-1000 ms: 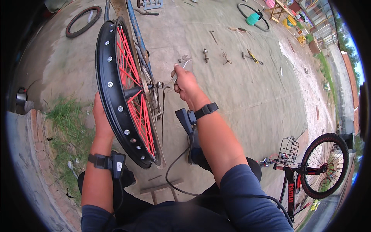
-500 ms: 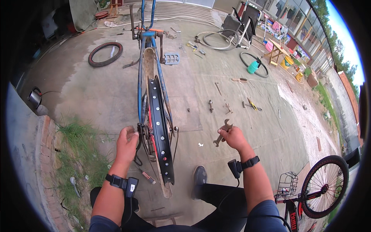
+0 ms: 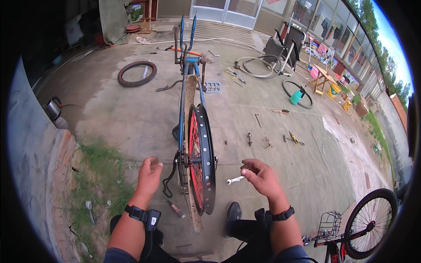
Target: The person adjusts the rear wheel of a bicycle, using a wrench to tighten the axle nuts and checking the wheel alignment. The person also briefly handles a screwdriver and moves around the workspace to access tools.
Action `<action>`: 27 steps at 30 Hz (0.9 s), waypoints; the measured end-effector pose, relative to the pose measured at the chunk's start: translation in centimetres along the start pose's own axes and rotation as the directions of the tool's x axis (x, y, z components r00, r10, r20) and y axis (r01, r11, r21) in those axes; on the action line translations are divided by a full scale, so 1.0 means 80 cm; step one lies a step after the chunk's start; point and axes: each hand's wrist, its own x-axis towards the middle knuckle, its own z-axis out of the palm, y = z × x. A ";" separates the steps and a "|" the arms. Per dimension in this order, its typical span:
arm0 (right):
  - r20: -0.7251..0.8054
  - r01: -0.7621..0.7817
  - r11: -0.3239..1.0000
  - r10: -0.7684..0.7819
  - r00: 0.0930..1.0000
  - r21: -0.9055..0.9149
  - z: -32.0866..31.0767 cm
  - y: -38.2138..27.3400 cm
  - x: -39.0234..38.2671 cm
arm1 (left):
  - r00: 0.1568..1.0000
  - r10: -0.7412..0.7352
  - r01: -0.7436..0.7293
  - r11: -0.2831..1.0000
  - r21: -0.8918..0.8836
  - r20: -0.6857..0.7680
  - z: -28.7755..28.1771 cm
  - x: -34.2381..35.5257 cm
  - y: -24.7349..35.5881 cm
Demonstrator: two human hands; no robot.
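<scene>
My right hand is closed on a silver wrench, one end sticking out toward the bicycle. My left hand hangs left of the rear axle, fingers loosely bent and apart, holding nothing. Between my hands stands a rusty blue bicycle frame with a black-rimmed wheel with red spokes and a long rusty mudguard. A dark cable or chain dangles beside the axle. A screwdriver-like tool lies on the ground below my left hand.
Several tools lie on the mat to the right, with a green sprayer and loose tire behind. Another tire lies back left. A second bicycle is at lower right. A brick edge and grass border the left.
The view has tipped up, showing more yard. My left hand has come out from behind the wheel and away from the axle. My right hand has moved away from the axle, the wrench's angle changed.
</scene>
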 end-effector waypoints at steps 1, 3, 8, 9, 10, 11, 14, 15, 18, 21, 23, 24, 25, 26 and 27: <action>0.053 0.026 0.988 -0.035 0.998 0.151 0.018 -0.021 -0.007 | 1.000 0.015 -0.015 1.000 0.005 0.003 -0.002 -0.001 0.000; 0.146 0.043 0.899 -0.117 0.982 0.436 0.058 -0.068 -0.023 | 0.999 0.037 -0.037 0.999 0.010 0.008 -0.005 -0.004 -0.004; 0.121 0.033 0.920 -0.087 0.989 0.391 0.093 -0.077 -0.021 | 0.991 0.121 -0.119 0.992 -0.039 0.062 0.017 -0.025 0.025; 0.115 0.032 0.921 -0.083 0.990 0.387 0.098 -0.076 -0.020 | 0.990 0.108 -0.103 0.992 -0.067 0.085 0.017 -0.031 0.032; 0.095 0.069 0.926 -0.111 0.989 0.371 0.099 -0.079 -0.020 | 0.989 0.099 -0.088 0.991 -0.100 0.108 0.017 -0.037 0.039; 0.094 0.093 0.936 -0.133 0.987 0.339 0.099 -0.082 -0.019 | 0.987 0.094 -0.077 0.988 -0.131 0.129 0.017 -0.043 0.047; 0.116 0.101 0.949 -0.141 0.983 0.300 0.093 -0.090 -0.022 | 0.966 0.104 -0.059 0.980 -0.189 0.237 0.020 -0.064 0.079; 0.220 0.117 0.967 -0.168 0.961 0.227 0.088 -0.084 -0.025 | 0.956 0.113 -0.052 0.973 -0.224 0.272 0.022 -0.071 0.091; 0.478 0.253 0.967 -0.235 0.846 0.027 0.082 -0.043 -0.033 | 0.928 0.186 -0.139 0.977 -0.160 0.323 0.036 -0.084 0.103; 0.582 0.222 0.975 -0.172 0.795 -0.016 0.078 -0.029 -0.036 | 0.902 0.295 -0.277 0.955 -0.102 0.315 0.053 -0.097 0.123; 0.557 0.088 0.993 -0.117 0.823 0.078 0.070 -0.021 -0.035 | 0.881 0.351 -0.364 0.931 -0.017 0.318 0.059 -0.100 0.134; 0.543 0.025 0.992 -0.089 0.835 0.125 0.065 -0.017 -0.033 | 0.874 0.378 -0.397 0.918 -0.002 0.304 0.060 -0.103 0.139; 0.531 -0.039 0.984 -0.060 0.845 0.172 0.060 -0.013 -0.031 | 0.856 0.419 -0.455 0.889 0.055 0.304 0.061 -0.104 0.143; 0.510 -0.014 0.987 -0.069 0.857 0.158 0.056 -0.012 -0.029 | 0.835 0.456 -0.508 0.854 0.112 0.309 0.062 -0.104 0.147; 0.499 0.033 0.991 -0.093 0.862 0.128 0.051 -0.014 -0.026 | 0.811 0.492 -0.558 0.813 0.167 0.316 0.064 -0.104 0.151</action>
